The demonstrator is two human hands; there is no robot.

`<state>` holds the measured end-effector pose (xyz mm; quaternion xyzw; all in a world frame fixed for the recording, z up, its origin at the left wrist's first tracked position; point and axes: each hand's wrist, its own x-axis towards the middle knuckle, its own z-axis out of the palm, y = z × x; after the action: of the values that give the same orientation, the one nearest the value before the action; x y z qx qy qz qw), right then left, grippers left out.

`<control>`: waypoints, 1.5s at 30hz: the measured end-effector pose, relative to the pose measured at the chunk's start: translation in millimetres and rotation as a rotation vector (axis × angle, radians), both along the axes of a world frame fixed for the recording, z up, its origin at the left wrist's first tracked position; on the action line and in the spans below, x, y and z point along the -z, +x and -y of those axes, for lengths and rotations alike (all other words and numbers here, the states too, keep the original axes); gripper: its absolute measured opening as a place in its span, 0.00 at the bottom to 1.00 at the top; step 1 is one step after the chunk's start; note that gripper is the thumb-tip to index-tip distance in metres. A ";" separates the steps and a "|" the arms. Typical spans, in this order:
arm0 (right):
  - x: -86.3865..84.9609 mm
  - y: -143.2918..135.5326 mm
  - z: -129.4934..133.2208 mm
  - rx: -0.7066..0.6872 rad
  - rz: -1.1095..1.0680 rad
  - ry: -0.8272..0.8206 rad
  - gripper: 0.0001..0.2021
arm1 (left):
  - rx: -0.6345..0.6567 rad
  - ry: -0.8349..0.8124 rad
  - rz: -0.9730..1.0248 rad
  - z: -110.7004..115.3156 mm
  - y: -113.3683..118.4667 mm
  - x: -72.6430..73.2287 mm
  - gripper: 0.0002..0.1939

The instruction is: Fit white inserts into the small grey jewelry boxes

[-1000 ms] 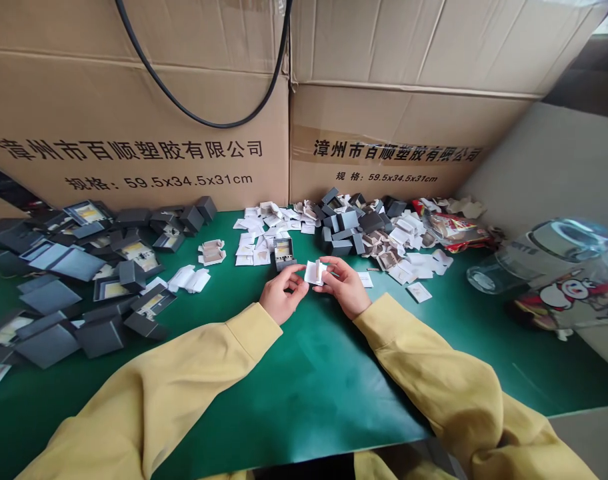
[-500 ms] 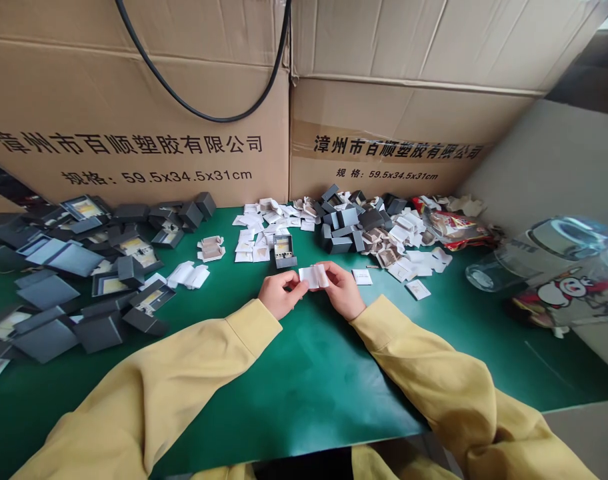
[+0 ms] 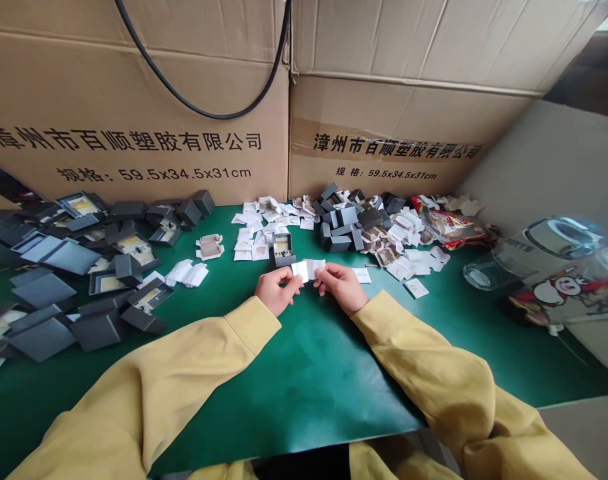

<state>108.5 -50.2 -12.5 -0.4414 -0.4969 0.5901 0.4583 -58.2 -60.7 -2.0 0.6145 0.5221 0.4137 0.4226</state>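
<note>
Left-hand grip and right-hand grip pinch a small, white, folded paper piece!
Looks light, bendy, easily creased; opposite edges seem the best hold.

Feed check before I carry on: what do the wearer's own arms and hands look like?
The left sleeve and right sleeve are long, loose, plain mustard yellow, with creases and no visible lettering. Each ends in a wide cuff at the wrist. The left hand and right hand are bare, without gloves.
</note>
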 end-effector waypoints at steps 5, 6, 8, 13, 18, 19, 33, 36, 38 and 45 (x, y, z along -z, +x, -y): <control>1.3 12.7 -8.2 0.267 0.199 0.204 0.14 | -0.013 0.019 0.038 -0.8 -2.6 1.5 0.14; 1.7 16.6 -10.7 0.318 0.275 0.284 0.13 | -0.006 0.017 0.041 -1.0 -3.0 1.9 0.14; 3.3 23.9 -15.4 0.389 0.441 0.464 0.11 | 0.002 0.005 0.048 -0.8 -2.9 1.5 0.15; 12.3 35.1 -25.0 0.321 0.881 0.709 0.10 | -0.012 -0.018 0.077 0.5 0.1 -3.7 0.16; 15.9 38.1 -26.6 0.068 1.189 0.759 0.19 | 0.004 -0.034 0.084 -0.9 0.1 -4.0 0.15; 14.3 37.7 -25.2 0.077 1.187 0.762 0.20 | 0.004 -0.034 0.082 -1.3 -0.1 -3.5 0.15; -2.7 7.2 -2.7 0.006 0.220 0.287 0.13 | 0.085 0.079 -0.113 0.3 0.8 4.0 0.16; -3.3 7.8 -5.5 0.060 0.101 0.193 0.14 | 0.059 0.228 -0.199 2.8 -1.5 -0.4 0.14; -3.5 8.8 -7.1 0.078 0.040 0.157 0.14 | -0.052 0.373 -0.233 0.0 -6.6 -3.3 0.14; 1.6 8.9 -9.0 0.031 0.072 0.146 0.15 | -0.213 0.524 -0.428 -38.5 -30.3 3.4 0.37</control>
<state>117.3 -41.1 -14.1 -0.4354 -0.5477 0.5288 0.4804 -88.5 -22.2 -5.4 0.7170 0.5363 0.4370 0.0862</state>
